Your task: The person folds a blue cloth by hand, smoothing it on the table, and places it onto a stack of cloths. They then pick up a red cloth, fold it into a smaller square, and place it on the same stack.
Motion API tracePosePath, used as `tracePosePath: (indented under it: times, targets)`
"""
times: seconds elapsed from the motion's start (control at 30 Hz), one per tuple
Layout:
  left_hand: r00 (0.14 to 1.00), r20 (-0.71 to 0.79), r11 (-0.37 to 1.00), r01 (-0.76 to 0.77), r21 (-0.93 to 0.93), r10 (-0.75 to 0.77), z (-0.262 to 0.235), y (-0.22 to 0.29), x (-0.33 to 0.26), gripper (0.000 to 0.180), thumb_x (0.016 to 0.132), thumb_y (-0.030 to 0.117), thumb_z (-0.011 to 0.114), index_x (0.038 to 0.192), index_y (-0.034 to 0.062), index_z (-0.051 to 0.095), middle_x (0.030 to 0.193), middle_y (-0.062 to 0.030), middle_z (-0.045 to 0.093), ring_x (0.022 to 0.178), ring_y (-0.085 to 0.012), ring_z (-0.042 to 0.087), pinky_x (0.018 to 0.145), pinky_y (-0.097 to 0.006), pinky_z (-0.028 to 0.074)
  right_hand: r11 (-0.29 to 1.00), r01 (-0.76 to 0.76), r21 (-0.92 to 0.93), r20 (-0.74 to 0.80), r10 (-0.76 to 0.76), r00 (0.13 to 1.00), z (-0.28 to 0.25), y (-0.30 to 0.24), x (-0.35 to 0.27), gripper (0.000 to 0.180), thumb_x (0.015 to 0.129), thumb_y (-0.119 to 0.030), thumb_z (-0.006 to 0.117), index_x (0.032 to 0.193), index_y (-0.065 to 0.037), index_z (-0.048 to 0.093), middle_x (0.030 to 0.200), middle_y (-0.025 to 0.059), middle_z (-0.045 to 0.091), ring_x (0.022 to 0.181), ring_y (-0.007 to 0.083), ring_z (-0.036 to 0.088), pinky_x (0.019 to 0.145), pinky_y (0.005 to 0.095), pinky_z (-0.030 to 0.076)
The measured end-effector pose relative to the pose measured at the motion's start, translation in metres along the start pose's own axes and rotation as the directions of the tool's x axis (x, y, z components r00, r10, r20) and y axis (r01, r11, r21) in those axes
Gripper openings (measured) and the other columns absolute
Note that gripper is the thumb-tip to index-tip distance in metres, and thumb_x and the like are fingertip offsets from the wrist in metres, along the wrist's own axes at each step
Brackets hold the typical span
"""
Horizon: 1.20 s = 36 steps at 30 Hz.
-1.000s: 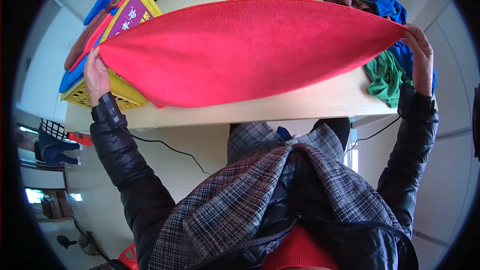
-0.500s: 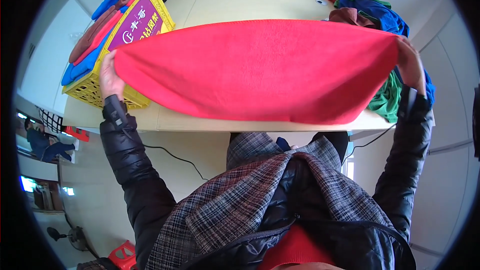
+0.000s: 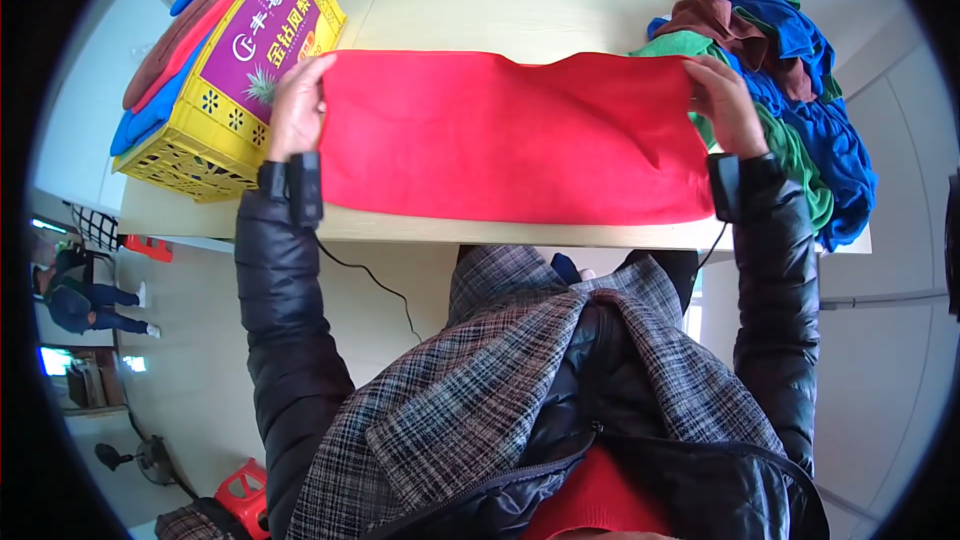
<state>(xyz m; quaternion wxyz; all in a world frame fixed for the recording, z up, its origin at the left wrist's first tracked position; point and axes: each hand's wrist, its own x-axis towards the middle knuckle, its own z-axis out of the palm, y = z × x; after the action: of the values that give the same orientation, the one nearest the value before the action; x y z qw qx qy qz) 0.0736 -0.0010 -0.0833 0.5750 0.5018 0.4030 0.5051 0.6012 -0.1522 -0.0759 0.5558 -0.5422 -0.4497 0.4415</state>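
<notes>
A red towel (image 3: 510, 140) is stretched sideways between my hands above the near part of the table, its lower edge close to the table's front edge. My left hand (image 3: 298, 105) grips its upper left corner, the thumb and fingers closed on the cloth. At the upper right corner, my right hand (image 3: 727, 105) holds the other end, fingertips pinched on the edge. The cloth sags slightly between the two grips, with a crease toward the right side.
A yellow plastic crate (image 3: 205, 145) with folded blue, red and brown cloths (image 3: 180, 50) stands to the left. Crumpled blue, green and brown cloths (image 3: 790, 70) are heaped at the right of the pale table (image 3: 450, 0). A person (image 3: 85, 295) stands far left, near a red stool (image 3: 245, 500).
My hands have come closer together, narrowing the span of the towel. Its lower edge hangs straighter now. The person in the background has shifted.
</notes>
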Motion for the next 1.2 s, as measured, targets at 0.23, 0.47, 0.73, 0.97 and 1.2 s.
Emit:
tracePosePath:
  times: [0.23,0.47,0.73,0.97,1.2]
  targets:
    - [0.987,0.080,0.958,-0.155,0.243,0.139,0.144,-0.028,-0.085,0.012,0.096,0.018,0.069,0.095,0.0064,0.067,0.076,0.0051,0.061,0.058,0.0002,0.048,0.049,-0.017,0.038,1.000,0.009,0.001,0.172,-0.009,0.985,0.124,0.019,-0.037,0.013,0.099,-0.015,0.063,0.104,-0.004,0.067,0.083,-0.0002,0.067,0.073,0.0077,0.065,0.062,0.0214,0.051]
    - [0.952,0.092,0.937,-0.304,0.171,0.292,0.206,-0.086,-0.118,0.006,0.097,0.008,0.066,0.096,0.0037,0.064,0.079,0.0032,0.062,0.060,-0.0005,0.052,0.049,-0.017,0.041,0.967,0.208,-0.150,0.113,-0.192,0.975,0.171,0.050,-0.065,0.009,0.098,-0.007,0.063,0.101,0.002,0.065,0.084,0.0009,0.067,0.073,0.0046,0.059,0.064,0.0211,0.049]
    - [0.980,0.054,0.974,-0.198,0.109,0.193,0.218,-0.088,-0.135,0.008,0.096,0.005,0.067,0.093,-0.0004,0.062,0.079,0.0008,0.064,0.064,-0.0034,0.058,0.056,-0.021,0.049,0.904,0.323,-0.282,0.045,-0.324,0.945,0.169,0.058,-0.080,0.009,0.097,-0.004,0.064,0.101,0.004,0.064,0.082,0.0014,0.066,0.076,0.0060,0.059,0.068,0.0237,0.051]
    - [0.980,0.037,0.977,-0.197,0.080,0.195,0.221,-0.084,-0.141,0.009,0.095,0.004,0.067,0.091,-0.0027,0.063,0.077,-0.0007,0.065,0.063,-0.0050,0.059,0.058,-0.022,0.051,0.761,0.399,-0.510,0.070,-0.426,0.902,0.169,0.048,-0.089,0.009,0.091,-0.002,0.064,0.100,0.002,0.065,0.082,0.0140,0.069,0.074,0.0189,0.067,0.068,0.0300,0.054]
    - [0.973,0.012,0.961,-0.232,0.153,0.233,0.215,-0.090,-0.140,0.008,0.098,0.004,0.065,0.096,-0.0024,0.069,0.083,0.0004,0.067,0.068,-0.0056,0.060,0.062,-0.021,0.052,0.631,0.505,-0.590,0.190,-0.499,0.845,0.174,0.043,-0.098,0.013,0.089,-0.003,0.066,0.101,0.001,0.066,0.087,0.0184,0.069,0.078,0.0318,0.069,0.071,0.0354,0.055]
